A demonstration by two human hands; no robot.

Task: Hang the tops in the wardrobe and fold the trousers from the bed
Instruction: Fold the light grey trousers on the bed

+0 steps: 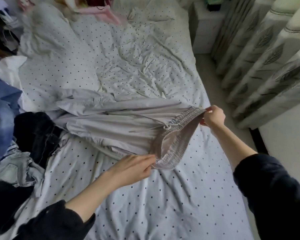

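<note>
Grey trousers (121, 125), white dotted bedsheet (180, 196).

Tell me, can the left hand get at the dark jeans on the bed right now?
Probably not at once: the left hand pinches the waistband of the grey trousers. The dark jeans lie uncovered just beyond, so once it lets go the way looks free.

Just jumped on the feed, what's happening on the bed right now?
A person is holding a pair of light grey elastic-waist trousers by the waistband, stretched over the polka-dot bedsheet. The right hand pinches the far end of the waistband and the left hand grips the near end. The legs trail left, unfolded, towards a heap of clothes, including blue denim and a black garment. Folding has not started yet.
</note>
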